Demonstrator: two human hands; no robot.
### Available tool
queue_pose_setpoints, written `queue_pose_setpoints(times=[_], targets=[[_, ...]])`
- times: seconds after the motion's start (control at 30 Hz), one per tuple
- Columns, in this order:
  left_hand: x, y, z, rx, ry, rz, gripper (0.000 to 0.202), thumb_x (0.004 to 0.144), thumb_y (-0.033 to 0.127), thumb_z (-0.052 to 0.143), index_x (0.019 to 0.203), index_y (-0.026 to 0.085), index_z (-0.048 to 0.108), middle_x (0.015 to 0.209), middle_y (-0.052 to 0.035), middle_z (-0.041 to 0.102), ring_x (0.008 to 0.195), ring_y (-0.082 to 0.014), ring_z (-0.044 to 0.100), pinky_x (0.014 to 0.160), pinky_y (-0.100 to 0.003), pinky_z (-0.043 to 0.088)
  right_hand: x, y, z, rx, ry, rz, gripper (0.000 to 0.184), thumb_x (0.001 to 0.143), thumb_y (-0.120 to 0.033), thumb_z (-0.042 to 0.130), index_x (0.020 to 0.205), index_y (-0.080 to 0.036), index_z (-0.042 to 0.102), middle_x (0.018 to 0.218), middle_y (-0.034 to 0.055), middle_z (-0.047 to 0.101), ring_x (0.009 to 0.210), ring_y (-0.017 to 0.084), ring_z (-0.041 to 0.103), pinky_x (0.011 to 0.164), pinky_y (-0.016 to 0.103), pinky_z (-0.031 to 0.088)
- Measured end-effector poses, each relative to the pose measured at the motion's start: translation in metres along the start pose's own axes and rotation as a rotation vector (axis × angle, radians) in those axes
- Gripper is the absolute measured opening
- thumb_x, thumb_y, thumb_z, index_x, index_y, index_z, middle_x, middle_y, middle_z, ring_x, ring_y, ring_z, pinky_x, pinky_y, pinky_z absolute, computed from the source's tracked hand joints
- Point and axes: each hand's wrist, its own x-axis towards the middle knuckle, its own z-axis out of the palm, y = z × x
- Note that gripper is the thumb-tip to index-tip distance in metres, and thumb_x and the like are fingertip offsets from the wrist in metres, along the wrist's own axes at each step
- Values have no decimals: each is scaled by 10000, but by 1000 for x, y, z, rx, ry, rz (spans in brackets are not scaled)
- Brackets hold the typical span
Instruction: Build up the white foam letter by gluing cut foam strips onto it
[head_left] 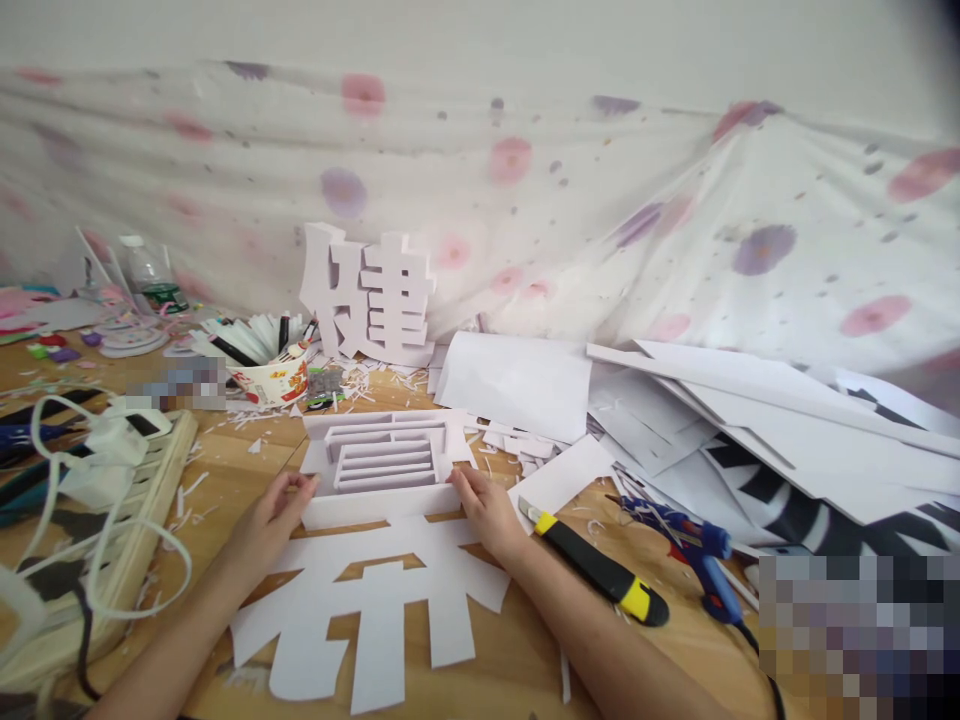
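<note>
My left hand (279,508) pinches the left end of a long white foam board strip (382,506). At its right end, the fingers of my right hand (486,508) are closed on the same strip. It stands on edge along the front of a hollow white foam board piece (316,455) with several thin upright walls inside; whether strip and piece are joined I cannot tell. Flat in front of both lies a white cut-out character (379,640), partly under the strip. A yellow and black utility knife (592,565), blade out, rests beside my right forearm.
A blue glue gun (686,545) lies right, near stacked white boards (810,430). A finished 3D character (367,295) stands at the back beside a paper bowl of markers (270,380). A power strip (139,530) with plugs and cables occupies the left. Scraps litter the wooden table (247,450).
</note>
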Motion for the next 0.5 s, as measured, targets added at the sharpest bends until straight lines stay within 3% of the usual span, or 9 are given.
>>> queue_pose_setpoints(times=[0.17, 0.5], targets=[[2, -6, 2, -76, -78, -86, 403, 696, 593, 525, 817, 209, 534, 542, 68, 474, 460, -112, 468, 446, -215, 372, 0, 4, 4, -17, 12, -29, 441, 899, -478, 226, 574, -213, 363, 644, 3, 474, 648, 151, 482, 638, 264, 354], [7, -18, 2, -70, -167, -97, 361, 741, 578, 484, 796, 223, 458, 527, 86, 347, 437, -95, 349, 430, -206, 289, 1, 7, 3, -10, -19, -56, 457, 902, -494, 225, 580, -212, 385, 653, 8, 481, 669, 155, 495, 665, 270, 367]])
